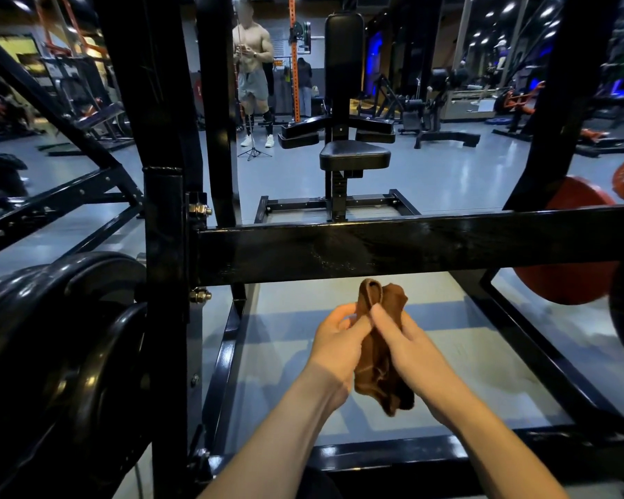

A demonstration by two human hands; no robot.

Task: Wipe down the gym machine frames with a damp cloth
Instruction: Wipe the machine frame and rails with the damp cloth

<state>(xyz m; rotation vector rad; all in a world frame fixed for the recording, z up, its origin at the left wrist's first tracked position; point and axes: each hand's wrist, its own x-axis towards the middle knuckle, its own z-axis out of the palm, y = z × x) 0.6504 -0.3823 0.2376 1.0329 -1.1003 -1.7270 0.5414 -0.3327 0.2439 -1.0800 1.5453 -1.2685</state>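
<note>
Left hand (334, 340): forearm enters from the bottom edge and rises toward centre; fingers curled inward, thumb laid along the cloth's left side, gripping it.

Right hand (409, 349): forearm enters from the lower right and angles up and left; thumb and fingers folded round the cloth's right side, thumb tip close to the left thumb.

Brown cloth (379, 349): 1 item, bunched and held between both hands in mid-air. Long axis runs near to far, roughly upright in the view; a rolled upper end points toward the crossbar, a crumpled lower end hangs below the palms. It sits just below the crossbar and appears not to touch it, though the gap is hard to judge.

Horizontal crossbar (411, 246): black, glossy, spanning from the upright post to the right edge; pale streaks show near its middle.

Upright post (164, 282): black, bolted to the crossbar's left end.

Black weight plates (62, 336): stacked at lower left, beside the post.

Red weight plate (570, 246): at right, partly behind the crossbar.

Padded seat machine (353, 158): black, with tall back pad, on the grey floor (447, 181) beyond the crossbar.

Person (253, 77): standing far off, left of the seat machine, behind a small tripod (253, 151).
</note>
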